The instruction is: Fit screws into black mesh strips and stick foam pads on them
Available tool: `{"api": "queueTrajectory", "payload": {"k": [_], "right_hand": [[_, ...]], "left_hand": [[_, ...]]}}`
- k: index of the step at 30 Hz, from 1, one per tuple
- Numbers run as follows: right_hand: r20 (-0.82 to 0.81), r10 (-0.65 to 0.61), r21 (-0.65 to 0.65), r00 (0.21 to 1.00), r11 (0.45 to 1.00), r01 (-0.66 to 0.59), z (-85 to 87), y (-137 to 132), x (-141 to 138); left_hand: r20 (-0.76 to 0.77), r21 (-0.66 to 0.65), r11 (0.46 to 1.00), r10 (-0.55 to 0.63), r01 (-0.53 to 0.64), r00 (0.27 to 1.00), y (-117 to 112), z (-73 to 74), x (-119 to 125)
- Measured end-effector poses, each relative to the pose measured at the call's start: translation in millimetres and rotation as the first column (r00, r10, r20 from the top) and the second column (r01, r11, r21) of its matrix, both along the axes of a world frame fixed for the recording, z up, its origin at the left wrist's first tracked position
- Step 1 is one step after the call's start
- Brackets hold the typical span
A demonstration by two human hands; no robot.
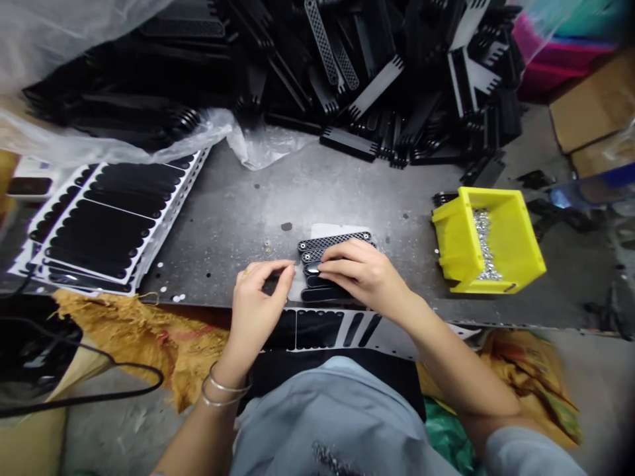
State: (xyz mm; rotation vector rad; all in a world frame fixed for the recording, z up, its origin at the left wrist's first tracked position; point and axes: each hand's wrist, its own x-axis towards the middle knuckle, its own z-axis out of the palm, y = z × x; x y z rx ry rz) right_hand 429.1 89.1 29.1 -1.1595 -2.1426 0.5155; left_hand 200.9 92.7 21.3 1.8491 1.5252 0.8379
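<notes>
My right hand [364, 274] is closed, its fingertips on the rounded, glossy end of a black strip [311, 269] that lies among several similar pieces. The fingers cover most of that strip. Two narrow black pieces with a lattice pattern, the upper one [337, 241] in plain sight, lie just beyond them; a smooth black piece [325, 293] is nearest the table edge. Left of this row is my left hand [260, 291], thumb and forefinger brought together in a pinch. Whatever is between those tips is too small to make out. Under the pieces shows a white sheet [325, 231].
Sheets of black strip stickers [99, 235] are stacked at the left. A yellow bin [516, 241] with small metal parts [485, 244] stands at the right. Across the back lies a big heap of black plastic pieces [377, 86], partly under clear plastic film [268, 145]. Another sticker sheet [391, 340] sits below the table edge.
</notes>
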Motion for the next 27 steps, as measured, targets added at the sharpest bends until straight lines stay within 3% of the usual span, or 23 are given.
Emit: {"api": "queueTrajectory", "payload": {"k": [7,14,19,24,27], "right_hand": [[-0.01,0.082,-0.068,0.997,0.994,-0.082,3.3,6,3],[-0.008,0.079,-0.057,0.997,0.995,-0.079,1.6,8,-3],[0.059,0.068,-0.112,0.996,0.992,-0.062,12.4,3,5],[-0.038,-0.166,-0.272,0.985,0.951,0.149,18.8,-9,48],[-0.122,-0.219,-0.299,0.968,0.938,0.175,12.5,-13,65]], "left_hand": [[0.051,-0.137,0.99,-0.02,0.027,0.998,6,-4.4,9],[0.059,-0.163,0.986,-0.014,0.024,0.998,8,-3.4,11],[0.035,-0.164,0.986,-0.019,0.024,0.999,12,-5.3,15],[0.048,-0.147,0.988,-0.034,0.04,0.998,15,-7.9,14],[0.04,-0.157,0.987,-0.027,0.033,0.999,15,-8.0,13]]}}
